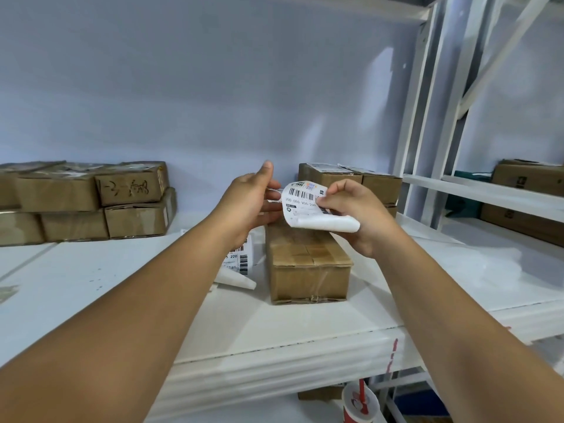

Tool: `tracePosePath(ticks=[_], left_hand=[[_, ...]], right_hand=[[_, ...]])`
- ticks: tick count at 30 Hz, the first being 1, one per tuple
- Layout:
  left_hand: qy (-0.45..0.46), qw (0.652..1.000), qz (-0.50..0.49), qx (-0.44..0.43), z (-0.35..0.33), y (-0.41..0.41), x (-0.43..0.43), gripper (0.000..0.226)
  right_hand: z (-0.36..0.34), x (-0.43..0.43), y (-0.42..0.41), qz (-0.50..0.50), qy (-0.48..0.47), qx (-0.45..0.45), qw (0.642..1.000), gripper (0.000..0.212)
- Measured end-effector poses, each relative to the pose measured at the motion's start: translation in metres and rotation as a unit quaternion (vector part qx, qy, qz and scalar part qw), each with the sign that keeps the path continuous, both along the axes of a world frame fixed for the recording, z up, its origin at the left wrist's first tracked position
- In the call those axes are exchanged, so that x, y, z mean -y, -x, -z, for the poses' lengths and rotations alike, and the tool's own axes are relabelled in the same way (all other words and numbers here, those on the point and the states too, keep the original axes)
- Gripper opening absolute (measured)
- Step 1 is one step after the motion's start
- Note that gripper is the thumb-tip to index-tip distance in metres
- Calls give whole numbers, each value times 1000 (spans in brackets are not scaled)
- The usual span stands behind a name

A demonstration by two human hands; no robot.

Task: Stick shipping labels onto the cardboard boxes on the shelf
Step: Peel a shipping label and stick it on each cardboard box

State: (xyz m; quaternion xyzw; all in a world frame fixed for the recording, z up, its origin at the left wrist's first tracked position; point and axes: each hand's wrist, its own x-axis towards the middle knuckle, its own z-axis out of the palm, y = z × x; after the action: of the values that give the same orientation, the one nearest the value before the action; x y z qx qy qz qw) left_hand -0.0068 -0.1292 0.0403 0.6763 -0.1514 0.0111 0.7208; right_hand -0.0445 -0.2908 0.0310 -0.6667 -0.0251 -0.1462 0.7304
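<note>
Mid-peel, above the long cardboard box [308, 264] lying on the shelf [274, 325]. Right hand [351, 215] pinching the shipping label [305, 206] at its right edge, fingers [325, 203] closed on it; lower part curling under, white, probably backing. Left hand [250, 199] at the label's left edge, fingers loosely spread; whether actually gripping: cannot tell.

Risks:
- Curl folding adhesive onto itself, ruining the label. Cause: only one firm pinch, free end unsupported.
- Tear across the barcode. Cause: backing pulled off at an angle.
- Crooked or wrinkled placement. Cause: box top ridged with tape seams, label landing all at once instead of rolled from one edge.
- Mix-up with spare labels [239, 264] lying just beside the box.

Labelled stacks at left [91, 199] and behind [351, 178] well apart.
</note>
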Motion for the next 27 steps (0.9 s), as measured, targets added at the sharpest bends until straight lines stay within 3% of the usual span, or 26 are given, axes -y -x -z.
tracePosePath(ticks=[5,9,15,20,27], left_hand=[[-93,993,-50,52,-2,1,-1,41],[-165,978,-65,115,1,0,0,49],[-174,977,-64,105,1,-2,-3,13],[-154,983,-61,74,2,0,-4,14],[-181,976,-82,94,8,-7,-4,11]], right_hand=[[2,-2,-1,59,94,13,994,25],[2,-2,0,71,109,20,991,21],[3,-4,1,75,138,15,987,17],[3,-4,2,69,146,22,987,17],[5,-5,1,71,162,31,984,16]])
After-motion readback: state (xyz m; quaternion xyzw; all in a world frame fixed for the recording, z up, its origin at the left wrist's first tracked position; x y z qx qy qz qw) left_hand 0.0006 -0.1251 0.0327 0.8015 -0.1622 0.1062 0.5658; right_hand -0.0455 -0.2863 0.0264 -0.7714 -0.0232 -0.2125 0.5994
